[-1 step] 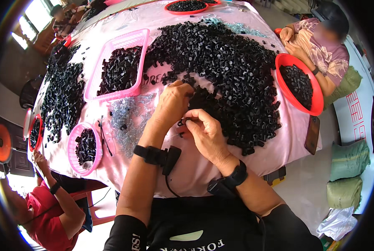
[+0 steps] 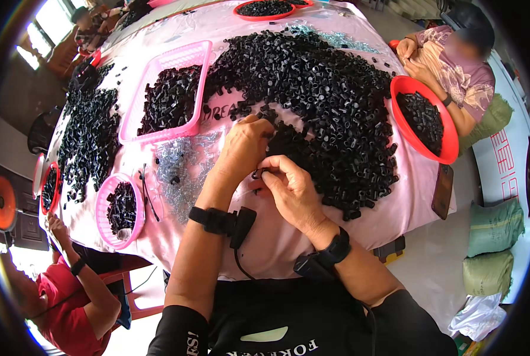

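My left hand [image 2: 245, 141] has its fingers curled down at the near edge of a big heap of small black plastic parts [image 2: 336, 113]. Its fingertips are partly hidden, and whatever they hold cannot be made out. Just below it, my right hand [image 2: 294, 191] pinches a small black plastic part [image 2: 257, 174] between thumb and forefinger. The two hands are close together over the pink tablecloth [image 2: 241, 240]. Many of the heaped parts look like short hollow tubes or caps.
Left of my hands lie small clear pieces [image 2: 179, 169], a pink rectangular basket [image 2: 128, 127] and a round pink basket [image 2: 102, 207], both holding black parts. A red bowl [image 2: 450, 139] and a phone [image 2: 443, 191] sit at the right. Co-workers sit to either side.
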The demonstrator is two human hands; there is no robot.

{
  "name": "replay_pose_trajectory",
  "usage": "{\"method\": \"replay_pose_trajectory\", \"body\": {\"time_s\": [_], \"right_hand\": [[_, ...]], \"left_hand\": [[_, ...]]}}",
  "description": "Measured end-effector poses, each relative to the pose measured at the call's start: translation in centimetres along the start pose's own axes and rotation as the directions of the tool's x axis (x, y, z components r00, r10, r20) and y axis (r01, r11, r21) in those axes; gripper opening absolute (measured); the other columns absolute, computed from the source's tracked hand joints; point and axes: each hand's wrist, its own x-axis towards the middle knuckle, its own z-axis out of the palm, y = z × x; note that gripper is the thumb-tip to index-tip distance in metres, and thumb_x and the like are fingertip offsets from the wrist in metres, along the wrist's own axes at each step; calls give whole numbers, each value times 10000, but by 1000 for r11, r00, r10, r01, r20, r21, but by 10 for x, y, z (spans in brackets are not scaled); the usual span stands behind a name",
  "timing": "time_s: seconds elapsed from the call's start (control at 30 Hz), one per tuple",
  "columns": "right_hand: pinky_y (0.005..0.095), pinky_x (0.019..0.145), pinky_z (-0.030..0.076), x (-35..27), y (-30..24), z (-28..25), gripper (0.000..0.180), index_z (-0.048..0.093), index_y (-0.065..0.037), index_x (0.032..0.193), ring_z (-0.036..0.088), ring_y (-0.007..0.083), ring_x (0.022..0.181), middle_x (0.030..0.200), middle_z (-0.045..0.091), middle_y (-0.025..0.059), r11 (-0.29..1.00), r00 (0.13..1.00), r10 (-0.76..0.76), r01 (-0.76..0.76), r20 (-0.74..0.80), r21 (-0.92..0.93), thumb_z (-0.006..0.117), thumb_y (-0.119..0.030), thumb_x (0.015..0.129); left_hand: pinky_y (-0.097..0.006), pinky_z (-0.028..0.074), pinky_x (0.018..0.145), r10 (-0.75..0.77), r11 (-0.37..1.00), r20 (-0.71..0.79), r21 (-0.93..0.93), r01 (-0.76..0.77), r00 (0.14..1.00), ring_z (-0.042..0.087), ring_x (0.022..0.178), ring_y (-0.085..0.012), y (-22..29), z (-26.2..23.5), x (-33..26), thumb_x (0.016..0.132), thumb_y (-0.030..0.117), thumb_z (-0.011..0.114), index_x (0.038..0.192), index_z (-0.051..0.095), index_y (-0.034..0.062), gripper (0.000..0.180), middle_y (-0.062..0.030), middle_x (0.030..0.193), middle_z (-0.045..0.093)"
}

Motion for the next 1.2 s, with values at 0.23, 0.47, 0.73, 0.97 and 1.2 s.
{"method": "replay_pose_trajectory", "body": {"time_s": [0.23, 0.47, 0.73, 0.97, 1.2], "right_hand": [[328, 688, 587, 1, 12, -1, 99, 593, -18, 1090, 749, 187, 837, 901, 736, 118, 916, 986, -136, 162, 98, -366, 550, -7, 1002], [300, 688, 566, 4, 7, -1, 100, 596, -23, 1082, 744, 170, 833, 880, 712, 115, 888, 941, -314, 243, -129, -390, 577, 8, 989], [343, 632, 523, 1, 10, 3, 96, 597, -30, 1070, 709, 244, 693, 771, 685, 137, 914, 974, -202, 224, 98, -339, 604, -29, 974], [359, 652, 537, 6, 16, -2, 105, 595, -28, 1085, 720, 316, 743, 854, 703, 179, 855, 932, -338, 247, -129, -455, 596, -21, 980], [298, 668, 542, 5, 13, 0, 122, 594, 13, 1093, 716, 171, 740, 841, 715, 127, 913, 951, -264, 193, -161, -360, 633, -17, 982]], "left_hand": [[-413, 546, 761, -73, 997, 76, 36, 71, 994, 691, 865, -351, 2, -19, -23, 785, -68, 680, 980, 716, 27, 220, -150, 943, 678], [-397, 552, 761, -77, 997, -85, -20, 76, 993, 702, 870, -327, 6, -21, -40, 794, -79, 680, 968, 710, -8, 191, -165, 933, 670], [-385, 551, 732, -165, 986, -112, -25, 163, 980, 699, 817, -310, -2, -18, -47, 822, -40, 700, 979, 677, -2, 163, -152, 905, 671], [-329, 532, 701, -204, 956, -63, -226, 186, 977, 698, 801, -228, 9, -21, -43, 890, -1, 642, 1019, 641, 19, 130, -114, 893, 714], [-261, 521, 720, -275, 872, 14, -417, 256, 961, 656, 821, -99, 7, -23, -44, 944, 11, 621, 1038, 654, 5, 100, -53, 906, 714]]}}
